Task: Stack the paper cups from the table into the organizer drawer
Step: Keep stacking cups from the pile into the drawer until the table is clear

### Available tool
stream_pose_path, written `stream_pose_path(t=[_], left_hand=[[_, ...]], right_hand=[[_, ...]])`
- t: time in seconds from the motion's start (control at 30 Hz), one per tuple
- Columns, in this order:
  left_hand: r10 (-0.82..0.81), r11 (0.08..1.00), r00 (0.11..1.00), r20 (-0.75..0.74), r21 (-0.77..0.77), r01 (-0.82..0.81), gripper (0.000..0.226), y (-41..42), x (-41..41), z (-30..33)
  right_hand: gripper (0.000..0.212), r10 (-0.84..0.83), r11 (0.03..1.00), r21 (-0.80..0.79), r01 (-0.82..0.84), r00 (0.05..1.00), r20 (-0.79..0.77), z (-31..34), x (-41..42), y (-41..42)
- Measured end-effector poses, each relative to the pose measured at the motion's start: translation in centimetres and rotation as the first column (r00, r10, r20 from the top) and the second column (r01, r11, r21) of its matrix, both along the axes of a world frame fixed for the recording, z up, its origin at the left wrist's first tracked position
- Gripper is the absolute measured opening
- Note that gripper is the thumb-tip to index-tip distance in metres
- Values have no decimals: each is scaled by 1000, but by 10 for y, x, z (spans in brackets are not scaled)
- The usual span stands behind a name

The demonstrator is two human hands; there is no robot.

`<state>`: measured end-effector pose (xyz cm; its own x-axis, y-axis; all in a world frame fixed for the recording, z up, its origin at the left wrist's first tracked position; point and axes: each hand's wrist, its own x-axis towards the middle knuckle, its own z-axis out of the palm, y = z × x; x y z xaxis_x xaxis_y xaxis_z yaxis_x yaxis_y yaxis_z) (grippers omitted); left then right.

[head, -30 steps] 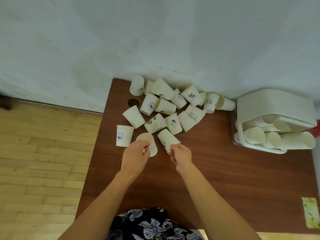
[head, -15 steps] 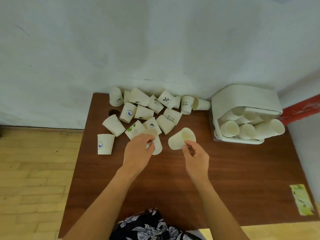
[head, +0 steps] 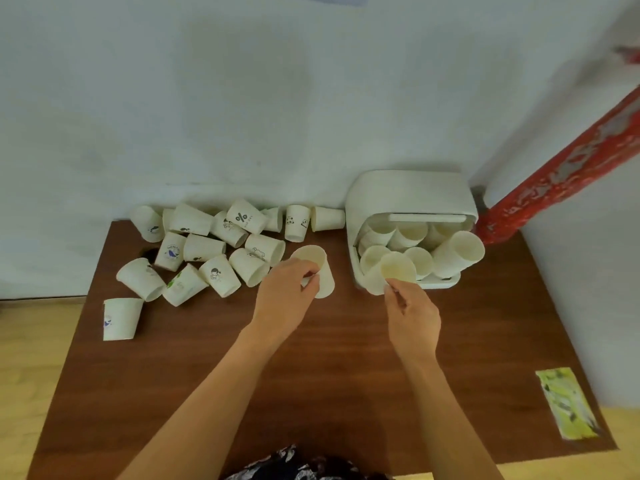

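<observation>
Several white paper cups (head: pixel 221 244) lie tipped over in a heap at the back left of the brown table (head: pixel 346 375). My left hand (head: pixel 284 299) grips one paper cup (head: pixel 320 271) by its side, mouth facing me, just right of the heap. My right hand (head: pixel 412 317) pinches the rim of another paper cup (head: pixel 396 270) at the front of the white organizer drawer (head: pixel 408 192). Stacks of cups (head: pixel 457 252) lie on their sides in the drawer, mouths toward me.
One cup (head: pixel 121 318) stands alone near the table's left edge. A green-yellow packet (head: pixel 568 403) lies at the front right. A dark hole (head: pixel 150 252) shows in the tabletop by the heap. The wall is right behind, with a red strip (head: pixel 561 171) at right.
My right hand carried its cup rightward from the table's middle to the drawer front. My left hand moved right with its cup, away from the heap. The camera view shifted right.
</observation>
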<state>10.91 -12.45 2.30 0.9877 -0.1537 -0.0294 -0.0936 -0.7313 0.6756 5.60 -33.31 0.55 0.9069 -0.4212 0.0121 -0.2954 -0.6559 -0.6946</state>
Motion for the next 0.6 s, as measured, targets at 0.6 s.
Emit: stream_pose_path(t=[0.6], left_hand=[[-91,978,994,-66,182,102,22,-166,52,-36]], right_hand=[[27,273,926,-170,-338,908,-318,-61,82,-136]])
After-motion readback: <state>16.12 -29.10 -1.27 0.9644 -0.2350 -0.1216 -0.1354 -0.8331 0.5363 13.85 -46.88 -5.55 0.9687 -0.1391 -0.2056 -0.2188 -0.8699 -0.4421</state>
